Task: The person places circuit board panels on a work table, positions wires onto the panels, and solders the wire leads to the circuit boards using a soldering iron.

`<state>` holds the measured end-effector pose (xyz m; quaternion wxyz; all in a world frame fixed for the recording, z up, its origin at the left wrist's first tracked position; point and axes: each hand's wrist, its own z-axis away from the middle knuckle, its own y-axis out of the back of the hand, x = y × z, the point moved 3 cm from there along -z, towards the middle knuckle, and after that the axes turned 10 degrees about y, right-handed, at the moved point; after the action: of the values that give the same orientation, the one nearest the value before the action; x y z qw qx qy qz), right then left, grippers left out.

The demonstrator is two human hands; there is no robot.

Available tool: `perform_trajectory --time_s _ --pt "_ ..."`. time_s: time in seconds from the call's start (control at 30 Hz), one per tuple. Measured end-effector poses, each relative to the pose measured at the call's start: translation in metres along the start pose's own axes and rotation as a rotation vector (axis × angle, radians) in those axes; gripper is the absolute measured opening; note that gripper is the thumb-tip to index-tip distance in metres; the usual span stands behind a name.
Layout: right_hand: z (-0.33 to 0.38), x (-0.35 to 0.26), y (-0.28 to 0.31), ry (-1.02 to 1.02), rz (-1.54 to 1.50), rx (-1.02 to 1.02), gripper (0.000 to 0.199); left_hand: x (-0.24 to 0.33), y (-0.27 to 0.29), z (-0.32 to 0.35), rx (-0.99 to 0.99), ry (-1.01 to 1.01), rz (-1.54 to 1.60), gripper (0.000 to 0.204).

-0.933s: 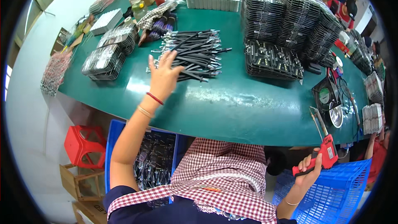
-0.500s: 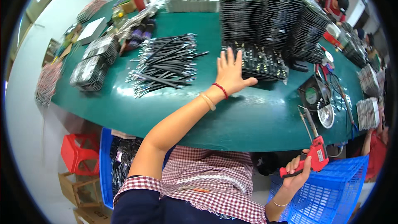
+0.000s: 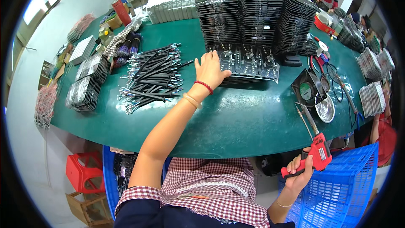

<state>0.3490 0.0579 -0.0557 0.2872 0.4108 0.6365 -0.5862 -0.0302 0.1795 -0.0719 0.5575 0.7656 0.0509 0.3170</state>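
Observation:
My left hand [image 3: 209, 71] reaches over the table to the left end of a low stack of black circuit boards [image 3: 249, 64]. Its fingers are stretched out beside the top board and the thumb stands apart near the front edge; whether they touch it is unclear. Low at the right, my right hand [image 3: 300, 172] is wrapped round the handle of a red soldering gun [image 3: 319, 154], its metal tip pointing up and away over the table edge. Left of the boards lies a heap of short black cables [image 3: 152, 75] with stripped wire ends.
Tall stacks of black boards [image 3: 259, 14] rise behind the low one. On the right are a small fan [image 3: 304, 88], a metal bowl [image 3: 325, 109] and tools with cords. A blue crate [image 3: 337, 190] stands below, and a red stool [image 3: 84, 171] at the left.
The view has shifted, so the table's things sit further left. My left hand's fingers have drawn closer together at the board's left end. My right hand still holds the soldering gun.

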Motion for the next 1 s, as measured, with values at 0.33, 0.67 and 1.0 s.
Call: perform_trajectory --time_s 0.33,0.67,1.0 --pt "0.003 -0.002 0.001 0.010 0.008 0.003 0.026 -0.004 0.007 0.001 -0.079 0.289 0.256 0.083" --pt "0.003 -0.005 0.010 0.017 0.000 0.046 0.026 0.038 -0.016 0.070 -0.587 0.555 2.070 0.055" --pt "0.004 -0.009 0.016 0.019 0.002 0.060 0.025 0.069 -0.018 0.048 -0.532 0.579 2.131 0.058"
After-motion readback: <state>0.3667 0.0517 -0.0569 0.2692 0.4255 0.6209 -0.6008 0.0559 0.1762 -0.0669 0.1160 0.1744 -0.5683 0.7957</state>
